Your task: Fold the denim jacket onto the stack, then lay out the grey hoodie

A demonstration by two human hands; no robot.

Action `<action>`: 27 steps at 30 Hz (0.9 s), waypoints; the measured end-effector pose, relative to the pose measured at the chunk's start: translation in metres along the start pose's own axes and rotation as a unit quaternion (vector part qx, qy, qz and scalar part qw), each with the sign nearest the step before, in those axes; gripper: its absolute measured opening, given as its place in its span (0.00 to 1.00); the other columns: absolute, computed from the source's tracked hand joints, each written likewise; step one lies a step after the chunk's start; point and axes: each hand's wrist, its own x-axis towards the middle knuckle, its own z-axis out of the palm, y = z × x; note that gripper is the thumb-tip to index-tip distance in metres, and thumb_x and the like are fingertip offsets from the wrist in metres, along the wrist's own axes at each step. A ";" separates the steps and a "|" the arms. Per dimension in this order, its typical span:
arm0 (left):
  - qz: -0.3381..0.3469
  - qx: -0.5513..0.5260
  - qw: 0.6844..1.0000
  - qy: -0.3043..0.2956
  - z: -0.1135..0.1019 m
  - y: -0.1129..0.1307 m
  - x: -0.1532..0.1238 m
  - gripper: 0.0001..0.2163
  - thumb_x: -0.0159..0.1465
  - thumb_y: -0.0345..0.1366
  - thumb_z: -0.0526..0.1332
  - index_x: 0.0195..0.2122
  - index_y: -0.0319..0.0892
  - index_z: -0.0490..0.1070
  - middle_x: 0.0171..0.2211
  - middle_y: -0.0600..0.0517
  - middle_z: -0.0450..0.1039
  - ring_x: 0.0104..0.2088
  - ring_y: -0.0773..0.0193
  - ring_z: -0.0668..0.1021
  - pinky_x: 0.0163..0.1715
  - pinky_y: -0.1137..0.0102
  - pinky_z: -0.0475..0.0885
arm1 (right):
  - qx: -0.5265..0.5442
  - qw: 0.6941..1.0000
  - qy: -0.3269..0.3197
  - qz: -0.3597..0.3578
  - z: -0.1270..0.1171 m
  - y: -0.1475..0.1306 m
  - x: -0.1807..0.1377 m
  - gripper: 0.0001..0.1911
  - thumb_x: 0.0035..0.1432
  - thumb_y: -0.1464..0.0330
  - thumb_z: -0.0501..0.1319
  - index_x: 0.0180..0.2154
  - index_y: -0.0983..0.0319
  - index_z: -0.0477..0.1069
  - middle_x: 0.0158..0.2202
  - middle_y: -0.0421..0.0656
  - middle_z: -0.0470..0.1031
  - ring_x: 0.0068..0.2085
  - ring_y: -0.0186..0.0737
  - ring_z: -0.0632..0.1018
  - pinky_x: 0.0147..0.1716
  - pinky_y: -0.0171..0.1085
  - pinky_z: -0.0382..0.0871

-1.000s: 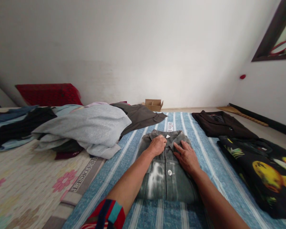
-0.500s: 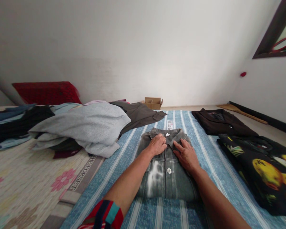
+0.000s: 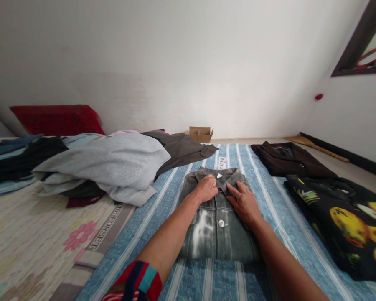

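Forearms: from my remote view, both reach forward and converge, the left leaving a striped sleeve (image 3: pixel 136 280).
Denim jacket (image 3: pixel 221 240): folded, front up on the blue striped sheet (image 3: pixel 150 238), directly beneath the hands; its long axis seems to run near to far along the buttons, collar at the far end.
Right hand (image 3: pixel 243 202): palm down, fingers spread and released, resting beside the collar's right flap.
Left hand (image 3: pixel 206 189): knuckles up, fingers curled at the collar's left flap; I can't make out whether they pinch cloth.
Nearer hand: neither, as I judge it; the neck opening lies between them, just beyond the fingertips.
Right side: black fruit-print garment (image 3: pixel 347 225), apart from the jacket.
Left side: grey garment (image 3: pixel 113 163), heaped loosely.
Far edge: cardboard box (image 3: pixel 200 133) by the wall.
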 end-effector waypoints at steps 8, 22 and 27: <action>-0.002 0.007 1.000 -0.007 -0.002 0.000 0.001 0.04 0.50 0.24 0.58 0.24 0.40 0.66 0.28 0.52 0.68 0.30 0.64 0.71 0.31 0.71 0.65 | 0.017 1.000 0.007 0.008 -0.002 -0.002 0.000 0.24 0.62 0.63 0.57 0.60 0.53 0.64 0.63 0.52 0.60 0.64 0.54 0.60 0.57 0.50 0.59; -0.014 0.006 1.000 -0.003 0.001 0.001 -0.002 0.05 0.51 0.32 0.63 0.22 0.40 0.67 0.28 0.51 0.69 0.30 0.63 0.72 0.31 0.71 0.66 | 0.010 1.000 -0.018 0.015 -0.006 -0.004 0.001 0.24 0.63 0.62 0.56 0.61 0.53 0.62 0.64 0.52 0.58 0.64 0.53 0.58 0.58 0.48 0.57; -0.025 -0.001 1.000 -0.004 0.006 -0.001 0.002 0.04 0.49 0.27 0.60 0.20 0.40 0.66 0.27 0.52 0.71 0.29 0.64 0.73 0.30 0.71 0.65 | 0.004 1.000 -0.010 0.009 -0.004 -0.003 0.000 0.24 0.63 0.62 0.55 0.61 0.53 0.62 0.63 0.52 0.58 0.63 0.53 0.60 0.57 0.48 0.58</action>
